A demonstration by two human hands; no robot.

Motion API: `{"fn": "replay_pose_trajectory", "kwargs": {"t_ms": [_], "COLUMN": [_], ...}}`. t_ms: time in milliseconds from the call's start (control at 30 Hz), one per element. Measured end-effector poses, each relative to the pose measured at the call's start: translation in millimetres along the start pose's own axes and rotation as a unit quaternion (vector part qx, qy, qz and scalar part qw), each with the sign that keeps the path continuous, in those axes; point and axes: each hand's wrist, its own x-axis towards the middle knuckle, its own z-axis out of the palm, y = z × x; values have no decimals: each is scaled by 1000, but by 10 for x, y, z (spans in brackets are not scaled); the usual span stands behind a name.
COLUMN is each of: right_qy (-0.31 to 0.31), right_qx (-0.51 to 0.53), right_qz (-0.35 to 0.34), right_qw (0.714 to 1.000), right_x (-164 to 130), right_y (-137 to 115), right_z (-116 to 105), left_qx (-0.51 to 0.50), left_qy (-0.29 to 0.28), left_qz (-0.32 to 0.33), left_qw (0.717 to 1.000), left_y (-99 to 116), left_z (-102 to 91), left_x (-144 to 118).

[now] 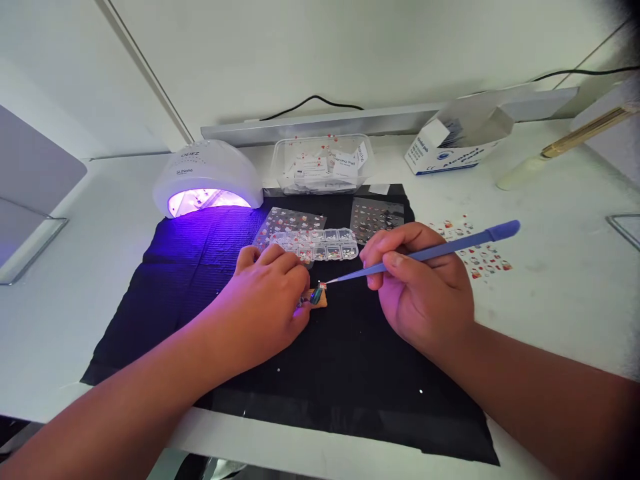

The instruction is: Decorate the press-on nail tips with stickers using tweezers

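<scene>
Lamp [207, 175] reads "SUNone"; box [453, 143] lettering is too blurred to read. Left hand [267, 300] pinches nail tip [317, 296] on black mat [200, 267]. Right hand [423, 287] pinches blue tweezers [430, 252], tips touching nail tip.

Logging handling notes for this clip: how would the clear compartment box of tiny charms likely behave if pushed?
The clear compartment box looks like thin plastic, so probably light and stiff. Flat on the black mat, it would likely slide, not tip. Its small pieces might rattle or spill.
</scene>
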Motion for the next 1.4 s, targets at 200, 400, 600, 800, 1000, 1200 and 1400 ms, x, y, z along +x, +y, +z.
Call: {"fn": "replay_pose_trajectory", "kwargs": {"t_ms": [200, 400, 600, 800, 1000, 1200, 1400], "right_qy": [32, 39, 39, 25, 10, 4, -1], "right_qx": [18, 38, 59, 44, 25, 17, 1], "right_qz": [7, 16, 9, 17, 29, 36, 24], "right_qw": [999, 998, 997, 999, 999, 999, 1000], "right_x": [50, 73, 139, 168, 117, 88, 34], "right_y": [-8, 0, -24, -19, -7, 6, -62], "right_z": [-13, -14, -37, -67, -70, -68, -32], "left_qx": [12, 0, -10, -12, -4, -5, -17], "left_qy": [9, 13, 15, 28, 33, 35, 72], "left_qz": [-5, 8, -2, -14, -15, -16, -18], "left_qw": [1000, 1000, 1000, 999, 999, 999, 997], "left_y": [80, 113, 119, 133, 141, 149, 71], "left_z": [4, 15, 16, 41, 54, 76, -19], "left_x": [11, 51, 62, 41, 56, 37, -79]}}
